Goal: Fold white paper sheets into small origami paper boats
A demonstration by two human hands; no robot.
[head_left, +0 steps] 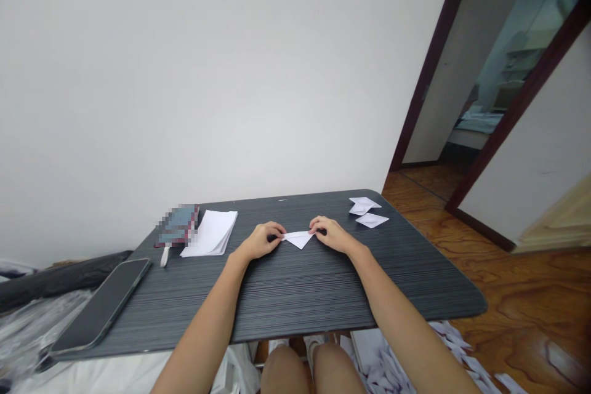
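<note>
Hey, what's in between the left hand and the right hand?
A folded white paper, its point toward the person. The left hand and right hand each hold one end. The head view shows it.

This looks like a room in a home. A plain white wall (231,74) runs along the far edge of a small dark table (300,308) with rounded corners, and glossy wood-grain flooring (549,277) spreads past its right edge. Beyond the far right corner, a dark red-brown door frame (433,61) opens onto another room, where shelves (526,58) and what seems to be a bed (480,122) show, somewhat blurred. A smartphone (104,305) lies along the table's left edge.
</note>
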